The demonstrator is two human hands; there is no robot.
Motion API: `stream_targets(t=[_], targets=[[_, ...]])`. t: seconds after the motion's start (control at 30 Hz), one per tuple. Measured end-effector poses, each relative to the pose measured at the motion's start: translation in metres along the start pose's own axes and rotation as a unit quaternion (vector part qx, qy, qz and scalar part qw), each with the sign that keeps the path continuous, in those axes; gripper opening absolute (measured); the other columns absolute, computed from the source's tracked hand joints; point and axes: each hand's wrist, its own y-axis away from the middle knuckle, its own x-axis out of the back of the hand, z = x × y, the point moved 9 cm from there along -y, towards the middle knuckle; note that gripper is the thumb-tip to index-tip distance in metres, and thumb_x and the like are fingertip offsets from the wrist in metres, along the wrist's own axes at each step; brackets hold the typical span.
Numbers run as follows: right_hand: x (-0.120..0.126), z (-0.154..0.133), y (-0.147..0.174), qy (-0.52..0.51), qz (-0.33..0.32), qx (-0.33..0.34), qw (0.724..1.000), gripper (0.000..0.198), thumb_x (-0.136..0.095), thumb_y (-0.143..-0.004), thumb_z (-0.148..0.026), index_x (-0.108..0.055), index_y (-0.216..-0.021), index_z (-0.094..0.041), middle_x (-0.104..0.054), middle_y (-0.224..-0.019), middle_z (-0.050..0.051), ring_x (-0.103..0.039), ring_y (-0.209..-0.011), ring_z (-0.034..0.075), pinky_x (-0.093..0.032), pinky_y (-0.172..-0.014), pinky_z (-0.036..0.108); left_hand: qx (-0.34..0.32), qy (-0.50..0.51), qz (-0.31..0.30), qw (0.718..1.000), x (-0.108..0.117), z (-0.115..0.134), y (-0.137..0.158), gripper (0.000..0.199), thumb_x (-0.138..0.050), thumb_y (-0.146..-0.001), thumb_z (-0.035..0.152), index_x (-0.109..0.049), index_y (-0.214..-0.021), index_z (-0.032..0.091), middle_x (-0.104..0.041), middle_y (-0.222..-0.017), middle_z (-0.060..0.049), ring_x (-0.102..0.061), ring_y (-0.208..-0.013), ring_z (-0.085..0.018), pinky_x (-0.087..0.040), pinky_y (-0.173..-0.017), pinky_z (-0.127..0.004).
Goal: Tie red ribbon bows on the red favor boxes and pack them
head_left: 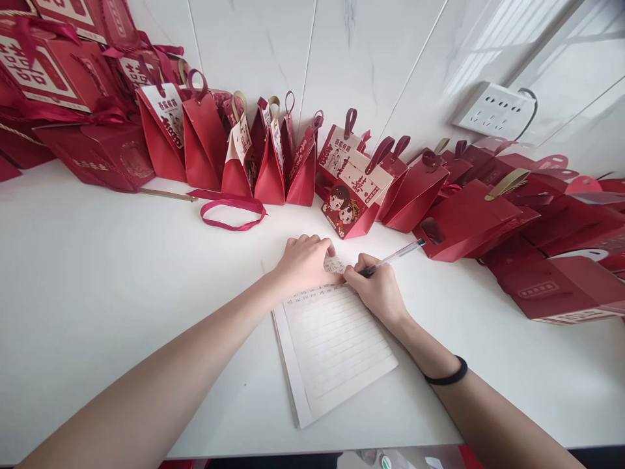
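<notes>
While under loosely arched left fingers (329, 246), notebook (342, 345) beneath right fingers (354, 277) snug around pen (404, 250)

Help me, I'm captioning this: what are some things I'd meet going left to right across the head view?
Loose ribbon → left hand → right hand → wristband → power strip.

A white table (112, 280) is bearing a lined notebook (342, 352); red boxes (205, 143) are crowding beyond it, and a looped crimson ribbon (244, 203) is lying beyond and left of the notebook.
</notes>
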Motion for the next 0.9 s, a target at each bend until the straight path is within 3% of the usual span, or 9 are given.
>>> stream_targets(t=[0.33,0.47,0.53,0.6,0.73,0.83,0.9], targets=[[-0.001,-0.001,0.000,0.009,0.000,0.006,1.000,0.022,-0.050,-0.061,-0.027,-0.032,-0.049,-0.019,-0.033,-0.047,-0.005,-0.029,-0.048,0.008,-0.023,-0.043,0.020,0.005,-0.001,-0.006,1.000,0.000,-0.001,0.000,0.038,-0.063,-0.064,0.049,-0.057,-0.089,0.020,-0.059,-0.091,-0.004,-0.052,-0.095,-0.024,-0.034,-0.086,-0.037],[0.011,0.012,-0.003,-0.117,0.040,-0.043,0.991,0.026,-0.052,-0.064,-0.024,-0.029,-0.053,-0.020,-0.030,-0.045,-0.007,-0.026,-0.042,0.007,-0.021,-0.040,0.020,0.010,-0.002,-0.006,1.000,0.000,-0.002,0.001,0.042,-0.064,-0.064,0.052,-0.057,-0.091,0.021,-0.059,-0.094,-0.004,-0.051,-0.098,-0.026,-0.035,-0.087,-0.038],[0.017,0.023,-0.006,-0.196,0.056,-0.076,0.976,0.034,-0.055,-0.069,-0.030,-0.026,-0.056,-0.021,-0.028,-0.043,-0.008,-0.023,-0.038,0.006,-0.018,-0.037,0.020,0.006,0.001,-0.006,1.000,0.000,-0.001,0.001,0.042,-0.064,-0.066,0.052,-0.058,-0.093,0.020,-0.060,-0.097,-0.005,-0.051,-0.100,-0.026,-0.036,-0.089,-0.039],[0.023,0.030,-0.011,-0.206,0.059,-0.081,0.973,0.037,-0.058,-0.074,-0.040,-0.030,-0.060,-0.022,-0.032,-0.044,-0.008,-0.024,-0.036,0.006,-0.018,-0.035,0.020,-0.003,0.009,-0.003,1.000,0.001,-0.002,0.002,0.033,-0.061,-0.072,0.044,-0.059,-0.094,0.020,-0.061,-0.098,-0.005,-0.052,-0.102,-0.025,-0.037,-0.090,-0.039],[0.036,0.022,-0.023,-0.036,0.051,0.017,0.998,0.029,-0.057,-0.077,-0.047,-0.048,-0.073,-0.020,-0.049,-0.057,-0.003,-0.041,-0.040,0.010,-0.032,-0.039,0.022,-0.021,0.071,0.010,0.997,0.005,-0.004,0.005,0.017,-0.052,-0.078,0.022,-0.063,-0.091,0.019,-0.065,-0.091,-0.004,-0.058,-0.093,-0.020,-0.043,-0.087,-0.034],[0.038,0.003,-0.023,0.085,0.041,0.162,0.982,0.018,-0.053,-0.079,-0.037,-0.056,-0.081,-0.019,-0.057,-0.080,0.005,-0.055,-0.064,0.017,-0.046,-0.058,0.028,-0.008,0.180,0.025,0.983,0.010,-0.011,0.008,0.016,-0.049,-0.080,0.023,-0.062,-0.088,0.019,-0.067,-0.089,-0.003,-0.062,-0.084,-0.017,-0.048,-0.078,-0.030],[0.033,-0.006,-0.019,0.128,0.015,0.238,0.963,0.018,-0.044,-0.084,-0.029,-0.058,-0.089,-0.019,-0.056,-0.089,0.008,-0.057,-0.078,0.020,-0.048,-0.070,0.032,0.000,0.228,0.053,0.972,0.018,-0.016,0.010,0.016,-0.046,-0.082,0.026,-0.061,-0.086,0.019,-0.067,-0.086,-0.002,-0.062,-0.080,-0.015,-0.049,-0.075,-0.028]])
